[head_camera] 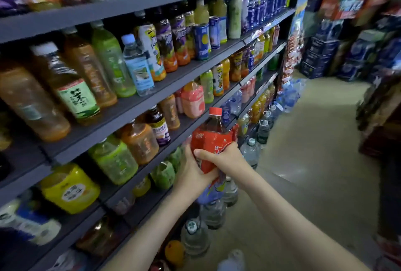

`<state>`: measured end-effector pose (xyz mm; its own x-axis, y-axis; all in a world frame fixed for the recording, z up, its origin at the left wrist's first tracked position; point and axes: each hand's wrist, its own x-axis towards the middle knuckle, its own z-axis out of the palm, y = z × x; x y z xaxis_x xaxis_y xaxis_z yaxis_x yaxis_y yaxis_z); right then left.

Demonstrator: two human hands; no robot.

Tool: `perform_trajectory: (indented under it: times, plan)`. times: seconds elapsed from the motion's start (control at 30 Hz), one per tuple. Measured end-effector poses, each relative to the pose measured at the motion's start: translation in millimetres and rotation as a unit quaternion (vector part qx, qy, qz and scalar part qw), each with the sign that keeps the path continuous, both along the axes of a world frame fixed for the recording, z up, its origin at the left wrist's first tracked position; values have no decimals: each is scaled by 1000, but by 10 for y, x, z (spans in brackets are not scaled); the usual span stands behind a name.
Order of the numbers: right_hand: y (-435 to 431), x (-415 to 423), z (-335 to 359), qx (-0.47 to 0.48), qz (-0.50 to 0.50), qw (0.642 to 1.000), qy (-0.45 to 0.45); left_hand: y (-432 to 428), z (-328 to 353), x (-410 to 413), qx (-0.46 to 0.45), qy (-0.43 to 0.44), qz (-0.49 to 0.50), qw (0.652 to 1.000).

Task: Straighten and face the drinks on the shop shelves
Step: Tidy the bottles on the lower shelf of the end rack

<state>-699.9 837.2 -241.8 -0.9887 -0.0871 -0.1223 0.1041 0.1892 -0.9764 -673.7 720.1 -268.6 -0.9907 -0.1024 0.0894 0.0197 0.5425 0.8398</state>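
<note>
Gripping the bottle point(213, 140) from both sides, the person held it upright with a slight tilt, off the shelves point(138, 104) and just in front of their edge. Its red cap point(215, 111) sat above dark drink and a red label. The left hand point(193, 171) clasped the bottle's lower left side, fingers curled behind it and thumb pressed under the label's lower edge. The right hand point(225, 157) wrapped the bottle's right side, thumb laid across the label's front and fingers curled together round the far side. Up and left of the bottle stood a pink bottle point(193, 102). To the bottle's left were an orange bottle point(141, 142) and a green bottle point(112, 160), both blurred. Below the bottle, water jugs point(213, 212) stood on the floor point(303, 140). How far the left fingers reached behind the bottle could not be told.
</note>
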Motion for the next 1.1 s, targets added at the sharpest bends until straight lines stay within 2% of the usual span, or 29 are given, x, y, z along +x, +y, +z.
perform_trajectory:
  times: [0.1,0.23,0.3,0.43,0.63,0.8,0.87,0.97,1.1]
  plan:
    - [457,-628,23,35,-36,999,21,442,-90,-697,4,-12,-36,999]
    - [1290,-1533,69,70,-91,993,13,1129,3,-1653,48,-22,-166,985]
    - [1773,-2006,22,62,-133,989,0,1487,89,-2177,58,-41,-225,972]
    - [2674,-2816,-138,32,-201,979,-19,2190,121,-3121,48,-37,-269,961]
    - [4067,-4243,-297,16,-196,980,31,3541,-37,-4668,30,-14,-233,972]
    - [5131,-5485,-302,7,-161,986,34,4670,-17,-5745,-3,3,-195,981]
    - [5437,-5973,-230,0,-159,986,46,4933,-34,-6143,16,-10,-177,984]
    - [5776,-6690,-221,-38,-157,986,42,5148,-140,-6692,42,-29,-98,994]
    - [6118,-7749,-421,-77,-157,984,42,5394,-243,-7662,16,-8,4,1000]
